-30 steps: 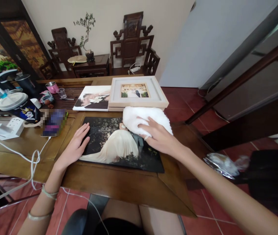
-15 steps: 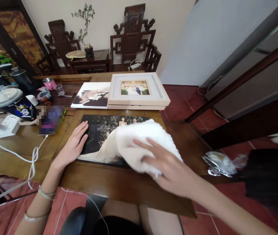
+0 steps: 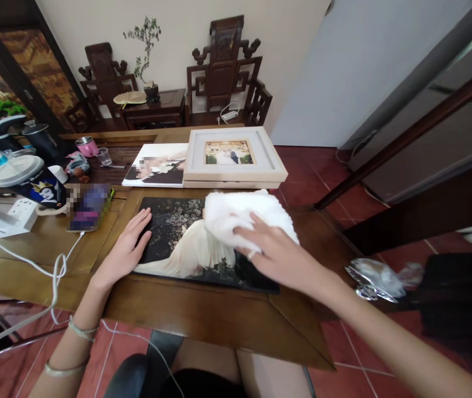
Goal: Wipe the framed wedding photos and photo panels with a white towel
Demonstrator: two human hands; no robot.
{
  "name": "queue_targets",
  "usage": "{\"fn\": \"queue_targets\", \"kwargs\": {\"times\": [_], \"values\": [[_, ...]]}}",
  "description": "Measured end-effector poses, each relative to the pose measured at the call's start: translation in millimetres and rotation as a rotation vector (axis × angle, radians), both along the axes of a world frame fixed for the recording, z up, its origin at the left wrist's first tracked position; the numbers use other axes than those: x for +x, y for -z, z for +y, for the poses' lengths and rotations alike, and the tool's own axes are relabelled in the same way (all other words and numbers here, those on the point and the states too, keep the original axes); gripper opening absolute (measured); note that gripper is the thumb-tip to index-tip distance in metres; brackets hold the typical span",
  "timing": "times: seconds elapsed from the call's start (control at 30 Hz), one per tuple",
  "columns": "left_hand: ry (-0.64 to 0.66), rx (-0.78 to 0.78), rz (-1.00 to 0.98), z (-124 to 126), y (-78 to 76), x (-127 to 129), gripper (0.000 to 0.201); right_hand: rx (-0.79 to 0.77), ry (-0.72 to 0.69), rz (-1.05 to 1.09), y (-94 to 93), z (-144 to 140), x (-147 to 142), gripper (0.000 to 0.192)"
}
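While the left hand lies flat, fingers spread, on the left edge of the dark photo print on the wooden table, the right hand presses a white cloth onto the print's right part, palm down, fingers loosely spread. Beyond it: framed photo, touching a second print.

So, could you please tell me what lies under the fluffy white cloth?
The fluffy white cloth rests on the dark glossy photo print, pressed by the right hand. The print's upper right part is covered.
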State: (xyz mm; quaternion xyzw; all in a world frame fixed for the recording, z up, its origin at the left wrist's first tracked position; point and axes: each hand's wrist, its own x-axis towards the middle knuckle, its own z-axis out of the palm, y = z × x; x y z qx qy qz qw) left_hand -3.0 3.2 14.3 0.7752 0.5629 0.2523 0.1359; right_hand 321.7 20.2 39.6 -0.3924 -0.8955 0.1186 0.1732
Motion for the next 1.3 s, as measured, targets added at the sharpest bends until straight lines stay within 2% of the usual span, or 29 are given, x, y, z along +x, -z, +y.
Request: {"fn": "queue_targets", "kwargs": {"times": [0.17, 0.27, 0.37, 0.47, 0.6, 0.7, 0.77, 0.83, 1.0, 1.07, 1.17, 1.3], "values": [[-0.008, -0.008, 0.008, 0.0, 0.3, 0.1, 0.050, 0.056, -0.214, 0.063, 10.4, -74.5, 4.8, 0.038], [-0.006, -0.009, 0.011, -0.1, 0.6, 0.0, 0.051, 0.014, -0.288, 0.053, 10.6, -91.7, 5.8, 0.037], [-0.005, -0.012, 0.007, -0.6, 0.1, 0.1, 0.051, -0.022, -0.283, 0.046, 6.9, -77.8, 2.4, 0.042], [0.004, -0.018, 0.007, -1.0, -0.1, -0.3, 0.051, -0.018, -0.211, 0.040, 4.3, -39.1, -4.5, 0.045], [0.011, -0.014, 0.012, -1.0, 0.7, -1.7, 0.051, 0.014, -0.138, 0.021, 3.1, 21.4, -18.1, 0.038], [0.009, -0.008, 0.010, -1.2, 1.5, -2.6, 0.051, 0.014, -0.059, -0.008, 3.9, 43.6, -28.9, 0.035], [0.010, -0.008, 0.009, -1.5, 2.2, -3.2, 0.051, 0.014, -0.032, -0.013, 6.3, 38.6, -34.3, 0.039], [0.014, -0.009, 0.008, -1.8, 3.3, -3.7, 0.051, 0.006, -0.072, -0.012, 9.2, 18.4, -37.7, 0.044], [0.015, -0.005, -0.001, -2.5, 5.0, -3.9, 0.051, -0.078, -0.307, -0.013, 8.0, -54.6, -41.2, 0.045], [0.018, -0.009, 0.005, -2.8, 4.8, -3.6, 0.051, -0.110, -0.397, -0.018, 4.9, -70.1, -42.4, 0.045], [0.022, -0.014, 0.011, -2.9, 4.6, -3.6, 0.052, -0.135, -0.432, -0.027, 2.0, -63.5, -46.2, 0.049], [0.033, -0.006, 0.006, -2.4, 5.9, -5.2, 0.051, -0.097, -0.325, -0.079, 2.2, -12.1, -57.9, 0.052]]}}
